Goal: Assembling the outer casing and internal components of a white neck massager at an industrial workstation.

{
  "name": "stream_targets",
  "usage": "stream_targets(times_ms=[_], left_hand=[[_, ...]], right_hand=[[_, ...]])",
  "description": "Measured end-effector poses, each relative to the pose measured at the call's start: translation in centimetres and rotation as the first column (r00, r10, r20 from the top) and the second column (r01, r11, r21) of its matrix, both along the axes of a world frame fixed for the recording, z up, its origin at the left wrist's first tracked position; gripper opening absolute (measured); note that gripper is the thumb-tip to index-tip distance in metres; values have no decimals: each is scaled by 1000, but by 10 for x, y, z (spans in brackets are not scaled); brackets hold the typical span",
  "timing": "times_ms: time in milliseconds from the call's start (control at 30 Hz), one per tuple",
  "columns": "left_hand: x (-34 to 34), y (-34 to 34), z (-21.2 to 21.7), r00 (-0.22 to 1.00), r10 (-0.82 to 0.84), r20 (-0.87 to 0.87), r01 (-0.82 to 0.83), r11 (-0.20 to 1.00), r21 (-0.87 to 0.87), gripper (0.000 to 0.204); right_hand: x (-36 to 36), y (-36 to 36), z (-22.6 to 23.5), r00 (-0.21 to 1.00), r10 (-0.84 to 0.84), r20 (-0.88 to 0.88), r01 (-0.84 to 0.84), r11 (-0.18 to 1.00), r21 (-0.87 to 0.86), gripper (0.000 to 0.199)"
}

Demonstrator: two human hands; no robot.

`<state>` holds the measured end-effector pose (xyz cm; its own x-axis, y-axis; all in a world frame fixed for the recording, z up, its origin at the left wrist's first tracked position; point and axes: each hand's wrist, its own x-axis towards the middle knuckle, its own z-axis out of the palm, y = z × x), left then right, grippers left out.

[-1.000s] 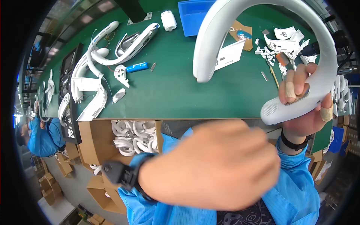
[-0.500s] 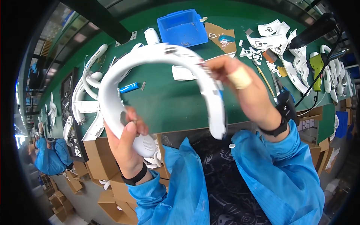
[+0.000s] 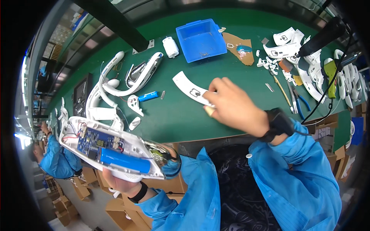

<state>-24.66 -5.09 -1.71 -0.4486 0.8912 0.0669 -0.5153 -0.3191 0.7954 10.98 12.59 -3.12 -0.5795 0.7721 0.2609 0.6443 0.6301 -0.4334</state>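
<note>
In my left hand [image 3: 121, 184], gripped from below, is a white neck fan [image 3: 129, 135] with its housing uncovered. Inside the housing show a circuit board [image 3: 92, 144] with a small lit display, thin wires and a blue battery cell [image 3: 125, 161]. A shiny, mirror-like curved part is at its right end. My right hand [image 3: 241, 109], a finger wrapped in tan tape, closes on the near end of a curved white cover [image 3: 184, 84] on the green bench [image 3: 169, 123]. Its fingertips partly hide that end.
Beyond the cover stand a blue bin [image 3: 202, 42] and a white cylindrical part [image 3: 170, 47]. Neck fan pieces and a loose blue battery [image 3: 148, 96] lie at left. At right are pliers [image 3: 296, 102], a green tool [image 3: 330, 77] and heaped white parts. Another person [image 3: 58, 156] is far left.
My right hand has let go of the neck fan and taken hold of the white cover. My left hand has turned the fan and brought it left, so its open inside shows.
</note>
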Motion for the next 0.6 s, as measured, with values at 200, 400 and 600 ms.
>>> stream_targets(times_ms=[200,400,600], left_hand=[[7,-5,-19,887,245,-392,-293,953,-69,61],[52,22,20,986,-87,140,88,996,-2,71],[87,63,25,984,-177,12,177,984,17,84]], right_hand=[[-72,-10,-6,992,-103,-75,92,987,-132,43],[-52,-2,9,890,-6,-456,-37,996,-85,34],[-3,-13,64,469,-414,-780,-700,364,-614,42]])
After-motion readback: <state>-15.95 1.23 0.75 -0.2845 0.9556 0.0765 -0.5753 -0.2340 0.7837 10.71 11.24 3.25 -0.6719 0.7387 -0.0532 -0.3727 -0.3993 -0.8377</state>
